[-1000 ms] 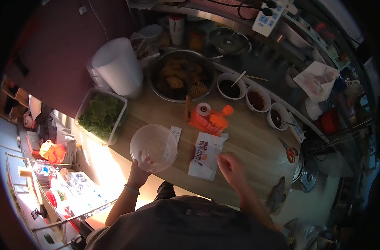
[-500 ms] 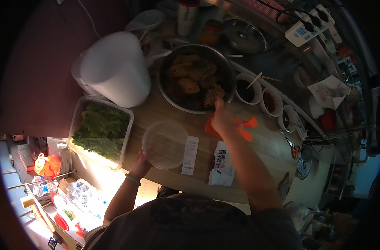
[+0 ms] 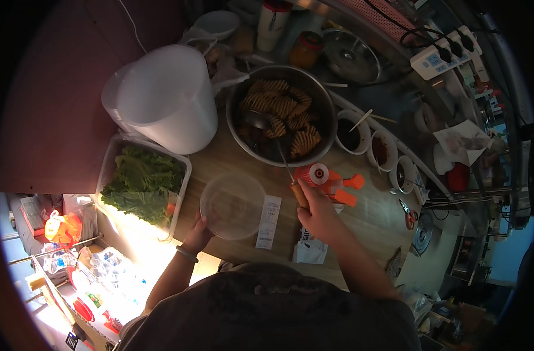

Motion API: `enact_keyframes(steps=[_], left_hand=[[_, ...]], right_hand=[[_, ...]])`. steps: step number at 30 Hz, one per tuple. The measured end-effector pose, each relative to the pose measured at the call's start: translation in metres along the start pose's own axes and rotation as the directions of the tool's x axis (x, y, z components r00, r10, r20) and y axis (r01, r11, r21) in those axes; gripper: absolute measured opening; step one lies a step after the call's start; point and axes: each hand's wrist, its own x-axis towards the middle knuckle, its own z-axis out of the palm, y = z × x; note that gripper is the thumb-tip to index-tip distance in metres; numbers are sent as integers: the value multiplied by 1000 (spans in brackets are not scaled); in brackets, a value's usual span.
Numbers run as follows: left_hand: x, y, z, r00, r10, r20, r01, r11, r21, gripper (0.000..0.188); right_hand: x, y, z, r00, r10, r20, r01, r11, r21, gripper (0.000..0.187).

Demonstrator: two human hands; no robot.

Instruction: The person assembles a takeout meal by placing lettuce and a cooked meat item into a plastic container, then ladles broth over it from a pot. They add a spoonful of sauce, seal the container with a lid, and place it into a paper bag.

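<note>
Right hand (image 3: pixel 317 213) clasps a ladle (image 3: pixel 284 158) by its wooden handle, left hand (image 3: pixel 197 234) a clear plastic bowl (image 3: pixel 234 205), probably light and flexible, near its rim.

Right hand (image 3: pixel 318 212): on ladle (image 3: pixel 259 120); ladle head in basin (image 3: pixel 324 105), ahead of hand. Sauce bowls (image 3: pixel 379 169) ahead-right of it, scissors (image 3: pixel 408 214) right. Left hand (image 3: pixel 198 234): at near-left edge of tub (image 3: pixel 233 206); greens box (image 3: pixel 181 194) ahead-left. Receipt (image 3: pixel 269 222) between hands, on bench (image 3: pixel 358 245).
</note>
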Motion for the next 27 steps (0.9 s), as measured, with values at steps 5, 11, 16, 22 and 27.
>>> enact_keyframes(steps=[5, 11, 16, 22, 27], left_hand=[[-4, -1, 5, 999, 34, 10, -34, 999, 2, 80], [-9, -1, 15, 999, 34, -10, -34, 999, 13, 81], [-8, 0, 21, 998, 8, -60, -7, 1000, 13, 86], [-7, 3, 21, 999, 35, -22, -35, 999, 15, 83], [-6, 12, 33, 999, 14, -37, -11, 997, 76, 91]], right_hand=[[15, 12, 18, 994, 112, 2, -111, 987, -114, 69], [42, 10, 29, 964, 258, 64, -239, 947, -214, 70], [60, 7, 44, 959, 263, 103, -233, 944, -234, 70], [62, 21, 30, 856, 346, 383, -488, 784, 383, 68], [64, 39, 16, 847, 255, 467, -525, 262, 809, 56]])
